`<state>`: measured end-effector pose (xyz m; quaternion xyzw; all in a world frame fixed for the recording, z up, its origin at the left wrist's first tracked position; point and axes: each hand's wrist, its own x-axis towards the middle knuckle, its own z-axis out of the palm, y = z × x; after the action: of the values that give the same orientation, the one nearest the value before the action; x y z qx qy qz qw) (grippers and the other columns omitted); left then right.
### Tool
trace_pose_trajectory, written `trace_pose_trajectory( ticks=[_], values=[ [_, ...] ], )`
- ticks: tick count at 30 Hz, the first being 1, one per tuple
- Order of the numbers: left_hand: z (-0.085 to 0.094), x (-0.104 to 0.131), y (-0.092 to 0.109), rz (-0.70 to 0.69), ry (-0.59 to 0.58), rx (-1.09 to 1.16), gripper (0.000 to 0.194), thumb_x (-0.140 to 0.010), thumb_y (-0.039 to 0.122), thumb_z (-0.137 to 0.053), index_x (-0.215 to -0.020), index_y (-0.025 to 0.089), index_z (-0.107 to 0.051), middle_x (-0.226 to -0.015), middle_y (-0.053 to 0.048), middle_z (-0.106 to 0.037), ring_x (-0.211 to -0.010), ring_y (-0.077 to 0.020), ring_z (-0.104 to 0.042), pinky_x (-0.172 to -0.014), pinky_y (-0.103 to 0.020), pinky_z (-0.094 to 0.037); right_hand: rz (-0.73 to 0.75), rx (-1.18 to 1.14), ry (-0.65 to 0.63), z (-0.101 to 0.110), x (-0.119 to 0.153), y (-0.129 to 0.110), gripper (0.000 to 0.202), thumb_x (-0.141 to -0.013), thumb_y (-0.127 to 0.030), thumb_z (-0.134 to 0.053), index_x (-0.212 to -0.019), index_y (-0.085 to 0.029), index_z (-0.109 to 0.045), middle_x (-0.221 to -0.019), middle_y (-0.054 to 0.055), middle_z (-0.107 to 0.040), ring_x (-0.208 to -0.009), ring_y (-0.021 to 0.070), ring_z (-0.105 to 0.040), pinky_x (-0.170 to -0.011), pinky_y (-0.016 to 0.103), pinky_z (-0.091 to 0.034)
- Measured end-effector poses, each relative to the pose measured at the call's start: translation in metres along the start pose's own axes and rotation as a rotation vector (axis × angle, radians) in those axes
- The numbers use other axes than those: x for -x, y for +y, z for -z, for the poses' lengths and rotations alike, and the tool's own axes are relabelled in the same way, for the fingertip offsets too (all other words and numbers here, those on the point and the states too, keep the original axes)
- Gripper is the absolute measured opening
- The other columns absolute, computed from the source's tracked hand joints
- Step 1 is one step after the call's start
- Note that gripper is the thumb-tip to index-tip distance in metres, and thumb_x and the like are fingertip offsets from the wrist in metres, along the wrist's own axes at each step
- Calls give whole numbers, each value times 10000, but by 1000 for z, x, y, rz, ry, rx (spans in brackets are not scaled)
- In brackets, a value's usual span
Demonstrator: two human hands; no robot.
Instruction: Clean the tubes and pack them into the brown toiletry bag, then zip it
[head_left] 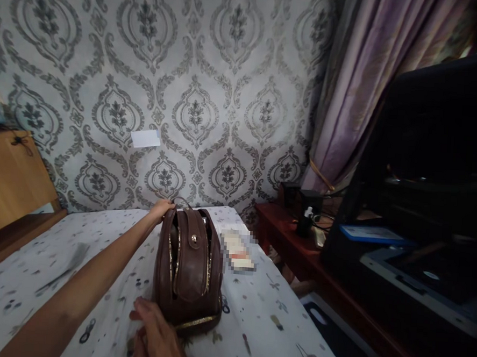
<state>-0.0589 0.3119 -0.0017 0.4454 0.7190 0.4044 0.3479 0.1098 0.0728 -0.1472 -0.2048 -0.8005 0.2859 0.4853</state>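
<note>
A dark brown leather bag stands upright on the patterned white bedsheet, its gold zippers partly undone and a thin loop handle at its far end. My left arm reaches forward along the bag's left side, and my left hand grips the bag at its far left top corner. Near the bag's front left corner is my right hand, its fingers loosely bent and apart, with nothing seen in them. To the right of the bag lies a blurred, pale rectangular item.
A wooden cabinet stands at the left. At the right are a red-brown table with a small bottle, a large black screen and a blue-edged tray-like item. Patterned wallpaper rises behind the bed.
</note>
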Motion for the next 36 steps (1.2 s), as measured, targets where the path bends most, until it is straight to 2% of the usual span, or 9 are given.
trace_pose_trajectory(
  ticks=[6,12,15,17,19,23,28,32,36],
  values=[
    [1,1,12,6,-58,44,385,-950,372,-620,-1274,167,-587,-1261,-107,-622,-1062,-234,-646,-888,-449,-571,13,-27,-44,8,-1,-4,755,-789,-50,-514,-1478,-324,-375,-1377,42,-622,-1145,187,-684,-976,285,-576],
    [1,9,17,10,-38,-19,382,-951,374,-619,-1269,166,-590,-1256,-107,-625,-1059,-233,-647,-886,-448,-571,-3,69,-52,16,0,-13,711,-773,-38,-543,-1415,-325,-440,-1386,28,-626,-1164,183,-675,-998,255,-551],
    [3,13,21,-4,-9,-99,382,-950,372,-620,-1271,167,-588,-1260,-107,-622,-1061,-234,-645,-887,-448,-571,190,169,-7,33,-7,-22,598,-823,-74,-548,-1369,-308,-486,-1270,29,-696,-1038,173,-719,-913,234,-583],
    [3,14,26,-18,-8,-161,382,-951,371,-619,-1272,167,-586,-1250,-106,-625,-1048,-229,-649,-876,-441,-575,433,212,104,54,-17,-30,526,-871,-91,-496,-1368,-263,-487,-1184,55,-723,-960,171,-729,-807,238,-607],
    [2,13,35,-30,-35,-226,369,-953,373,-617,-1254,162,-592,-1212,-99,-638,-1007,-216,-657,-845,-420,-582,451,257,241,80,-32,-36,489,-901,-101,-467,-1374,-224,-494,-1176,103,-704,-1071,217,-691,-857,322,-603],
    [-5,4,54,-59,-132,-360,253,-936,367,-641,-1050,142,-654,-959,-37,-677,-780,-150,-647,-696,-313,-559,153,364,532,124,-58,-31,488,-954,-112,-455,-1423,-246,-464,-1359,141,-585,-1277,258,-561,-1062,490,-493],
    [-20,-8,70,-109,-298,-444,187,-829,331,-744,-842,157,-678,-642,39,-628,-542,-112,-561,-528,-236,-425,-39,366,509,129,-65,0,498,-1006,-247,-467,-1498,-224,-395,-1554,139,-437,-1450,261,-404,-1149,509,-423],
    [-30,-12,69,-136,-379,-488,198,-921,327,-665,-890,131,-661,-756,18,-653,-619,-107,-600,-601,-254,-509,-39,350,480,121,-60,8,430,-1007,-244,-471,-1437,-222,-485,-1525,115,-498,-1436,246,-432,-1168,501,-406],
    [-34,-17,64,-129,-350,-526,255,-946,354,-634,-1075,134,-647,-1003,-48,-676,-825,-159,-661,-722,-330,-580,-20,357,466,122,-59,8,425,-993,-226,-489,-1417,-212,-518,-1499,113,-534,-1421,252,-457,-1161,508,-416]
  ],
)
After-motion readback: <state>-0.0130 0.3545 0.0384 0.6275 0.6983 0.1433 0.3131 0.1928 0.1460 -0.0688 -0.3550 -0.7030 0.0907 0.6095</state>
